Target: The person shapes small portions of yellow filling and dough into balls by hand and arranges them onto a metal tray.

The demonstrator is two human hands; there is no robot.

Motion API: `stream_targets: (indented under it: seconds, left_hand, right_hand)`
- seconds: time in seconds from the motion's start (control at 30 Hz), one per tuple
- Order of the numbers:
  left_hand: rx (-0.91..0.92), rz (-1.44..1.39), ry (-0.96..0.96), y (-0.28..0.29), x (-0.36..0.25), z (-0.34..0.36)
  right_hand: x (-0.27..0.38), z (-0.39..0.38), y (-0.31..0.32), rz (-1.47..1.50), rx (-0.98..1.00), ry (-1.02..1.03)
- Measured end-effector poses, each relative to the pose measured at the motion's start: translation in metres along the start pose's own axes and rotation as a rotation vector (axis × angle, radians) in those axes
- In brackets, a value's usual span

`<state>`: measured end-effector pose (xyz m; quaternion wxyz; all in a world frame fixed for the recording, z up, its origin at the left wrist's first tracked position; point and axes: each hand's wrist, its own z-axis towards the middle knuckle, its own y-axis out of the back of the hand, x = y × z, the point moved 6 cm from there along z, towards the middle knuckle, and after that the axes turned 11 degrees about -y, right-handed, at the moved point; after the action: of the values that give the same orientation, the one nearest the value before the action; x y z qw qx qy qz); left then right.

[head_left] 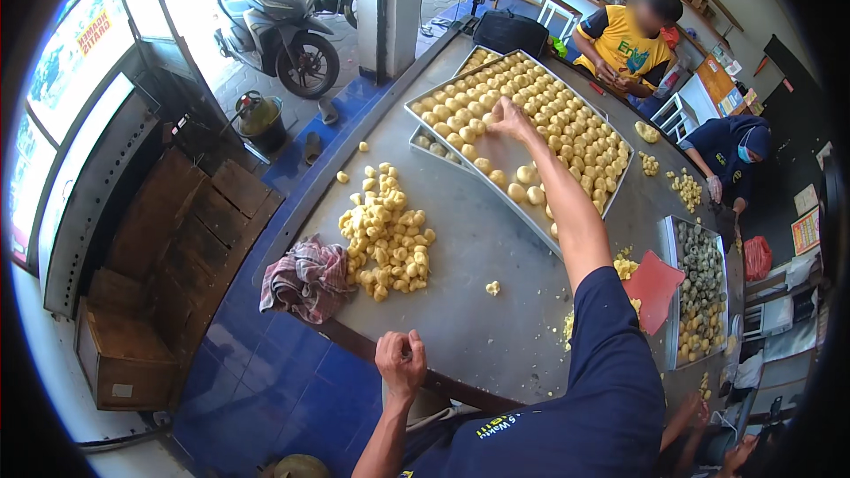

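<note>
My right arm stretches across a large metal tray [534,232] filled with rows of round, yellowish dough balls [567,115]. The fingers of my right hand [511,120] point down and are pinched on a dough ball beside a bare patch of the tray; the fingers partly hide it. My left hand [401,365] is held near the table's front edge with its fingers curled in; whatever it may hold is hidden. A heap of small dough pieces [385,235] lies left of the tray. One small dough piece [493,288] sits alone on the metal tabletop [469,336].
Beside the heap lies a crumpled checked cloth [307,279]. At right are a red plastic sheet [653,290] and another tray [675,336] of darker balls. A person in yellow [633,44] and a person in dark clothes [733,155] work across the table. A black bag [511,34] stands behind.
</note>
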<state>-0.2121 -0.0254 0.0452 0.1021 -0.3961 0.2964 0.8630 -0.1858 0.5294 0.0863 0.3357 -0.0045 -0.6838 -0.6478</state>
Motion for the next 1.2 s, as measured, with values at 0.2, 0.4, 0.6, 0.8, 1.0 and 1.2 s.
stream_targets:
  seconds: [0.2, 0.4, 0.6, 0.8, 1.0, 1.2]
  left_hand:
    - [0.001, -0.031, -0.023, 0.000, -0.003, 0.001]
    - [-0.015, -0.036, 0.000, 0.000, -0.001, -0.001]
    - [-0.003, -0.045, -0.003, -0.001, -0.001, 0.000]
    - [-0.017, -0.042, -0.012, -0.001, 0.001, -0.003]
    - [-0.020, -0.042, -0.009, 0.000, -0.001, -0.001]
    - [-0.008, -0.035, 0.000, 0.000, -0.001, -0.002]
  right_hand:
    - [-0.011, -0.003, -0.002, -0.008, -0.076, 0.204]
    - [-0.015, -0.042, 0.027, -0.023, 0.202, 0.156]
    - [-0.029, -0.129, 0.043, -0.361, 0.345, 0.247]
    - [-0.025, -0.151, 0.063, -0.061, 0.437, 0.010]
    - [-0.013, -0.182, 0.026, -0.106, 0.355, 0.293]
    - [-0.033, -0.178, 0.055, 0.130, 0.154, 0.070]
